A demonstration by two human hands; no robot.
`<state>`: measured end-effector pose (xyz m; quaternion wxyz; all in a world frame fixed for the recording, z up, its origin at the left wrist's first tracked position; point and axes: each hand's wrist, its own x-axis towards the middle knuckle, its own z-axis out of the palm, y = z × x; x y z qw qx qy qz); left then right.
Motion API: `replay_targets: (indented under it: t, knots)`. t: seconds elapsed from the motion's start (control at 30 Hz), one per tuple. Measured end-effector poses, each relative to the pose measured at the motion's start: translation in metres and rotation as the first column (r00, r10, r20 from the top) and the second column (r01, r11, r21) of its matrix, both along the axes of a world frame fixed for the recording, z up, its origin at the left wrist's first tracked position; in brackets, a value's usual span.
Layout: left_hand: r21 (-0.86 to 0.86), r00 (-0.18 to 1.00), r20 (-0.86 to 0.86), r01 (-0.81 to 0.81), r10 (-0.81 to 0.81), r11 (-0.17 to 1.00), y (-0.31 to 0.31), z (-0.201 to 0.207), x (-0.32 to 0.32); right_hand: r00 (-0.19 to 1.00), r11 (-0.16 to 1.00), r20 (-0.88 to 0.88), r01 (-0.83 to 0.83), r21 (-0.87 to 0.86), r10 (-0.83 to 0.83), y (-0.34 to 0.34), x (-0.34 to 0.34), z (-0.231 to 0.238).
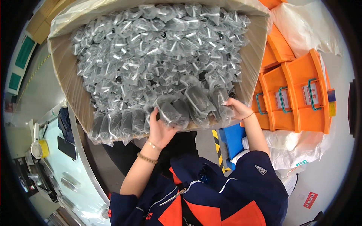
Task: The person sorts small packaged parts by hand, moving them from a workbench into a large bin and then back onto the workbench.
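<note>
A large cardboard box (pixel 64 71) lined with clear plastic stands in front of me, packed with many dark parts in clear plastic bags (pixel 151 49). At its near edge, several bagged dark parts (pixel 198 98) stand side by side between my hands. My left hand (pixel 161 132) is closed against the left end of this group, thumb up along a bag, its other fingers partly hidden. At the right end, my right hand (pixel 240 109) grips a bag with its fingertips. Left of my left hand, more bagged parts (pixel 120 122) stand in a row along the near wall.
Orange bins (pixel 298 90) with green handles are stacked on the right, beside white plastic sacks (pixel 279 147). To the left is a pale worktable (pixel 71 177) with a phone (pixel 67 147) and a small fan (pixel 37 149). A blue bin (pixel 232 139) sits near my right forearm.
</note>
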<state>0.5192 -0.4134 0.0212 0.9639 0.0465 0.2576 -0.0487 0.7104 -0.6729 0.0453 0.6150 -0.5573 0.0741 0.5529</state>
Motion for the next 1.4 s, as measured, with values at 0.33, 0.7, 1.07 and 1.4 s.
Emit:
replay_targets:
  t: [0.33,0.7,1.07,1.4]
  knots:
    - [0.607,0.912,-0.295,-0.05,-0.284,-0.793,-0.02,0.083,-0.028,0.055,0.403,0.4,-0.181,-0.897,0.915,0.04,-0.034,0.019]
    - [0.598,0.892,-0.248,-0.167,-0.378,-0.784,-0.029,0.006,0.035,0.207,0.749,0.731,-0.015,-0.662,0.65,0.112,-0.037,0.026]
    - [0.45,0.819,-0.2,-0.411,-0.538,-0.793,-0.025,0.012,0.058,0.266,0.69,0.747,0.286,-0.664,0.609,0.021,-0.011,0.032]
    - [0.505,0.844,-0.287,-0.269,-0.454,-0.82,-0.031,-0.014,0.047,0.082,0.678,0.719,0.274,-0.682,0.69,0.021,-0.055,0.003]
